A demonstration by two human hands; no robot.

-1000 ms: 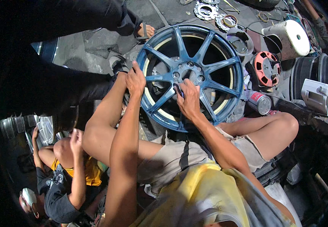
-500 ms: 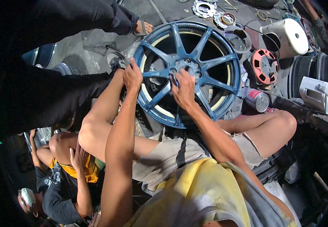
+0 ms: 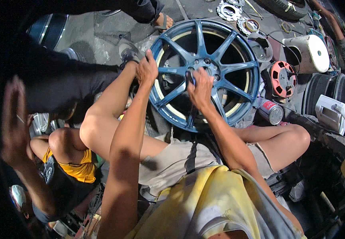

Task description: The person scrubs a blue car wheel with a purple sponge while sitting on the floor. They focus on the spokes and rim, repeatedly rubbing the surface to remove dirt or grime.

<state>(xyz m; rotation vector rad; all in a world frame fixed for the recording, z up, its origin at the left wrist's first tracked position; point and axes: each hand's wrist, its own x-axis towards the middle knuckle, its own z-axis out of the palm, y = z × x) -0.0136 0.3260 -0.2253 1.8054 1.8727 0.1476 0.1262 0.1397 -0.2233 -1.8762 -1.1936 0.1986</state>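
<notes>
A large blue spoked wheel rim (image 3: 237,67) lies face up between my bent legs. My left hand (image 3: 146,72) is closed round its outer left edge, with one digit pointing upward along it. Over the hub, my right hand (image 3: 201,88) has its fingers bent and pressed together, slightly blurred. A small dark piece (image 3: 190,77) shows at those fingers beside the lug holes; its kind I cannot make out. Dark floor shows between the spokes.
On the right stand a white round stool (image 3: 317,53), an orange reel (image 3: 282,79), a can (image 3: 270,112) and a silver box (image 3: 331,113). A tyre (image 3: 286,8) lies at the far right. One co-worker stands at left; another sits low left, a raised hand (image 3: 15,119) blurred.
The view has shifted a little, so the rim appears slightly further right. My right hand still works at the hub. The co-worker at lower left has raised a hand from the knee.
</notes>
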